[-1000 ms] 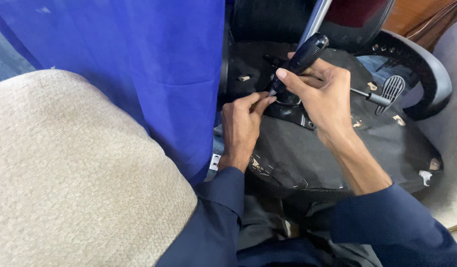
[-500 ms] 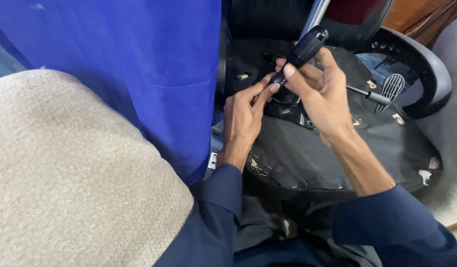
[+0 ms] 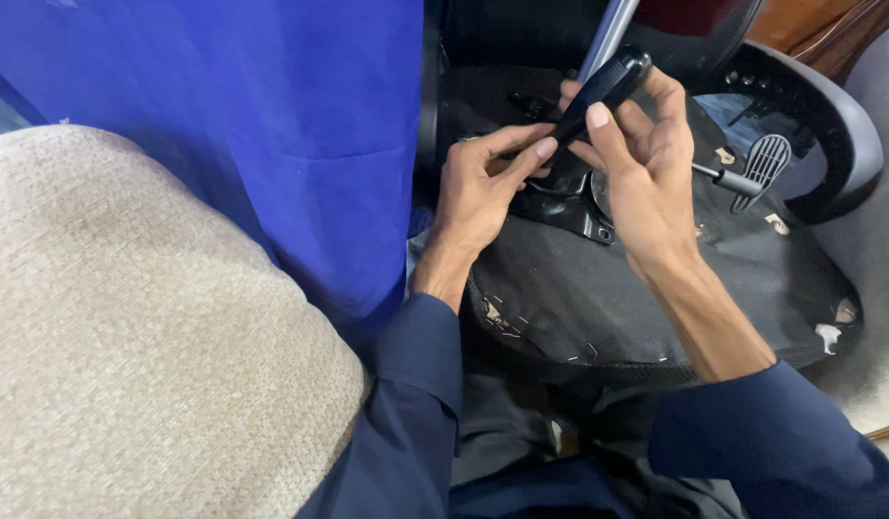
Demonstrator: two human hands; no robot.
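Note:
My right hand [image 3: 641,163] grips the black ribbed handle of a screwdriver [image 3: 603,91], which points down at a black metal bracket [image 3: 560,211] on the underside of an upturned chair seat [image 3: 598,298]. My left hand [image 3: 478,187] rests beside the tool's lower end, with thumb and fingers pinched around its shaft. The tip is hidden behind my fingers. A chrome post [image 3: 608,34] rises from the bracket just behind the handle.
A blue cloth [image 3: 271,125] hangs at the left, and a beige woven cushion [image 3: 127,336] fills the lower left. A black armrest [image 3: 829,125] curves at the right, with a grey lever paddle [image 3: 763,163] near it. Torn bits dot the seat's black fabric.
Both hands and the screwdriver have shifted a little up and away. My left fingers have moved from the bracket up onto the tool's lower end.

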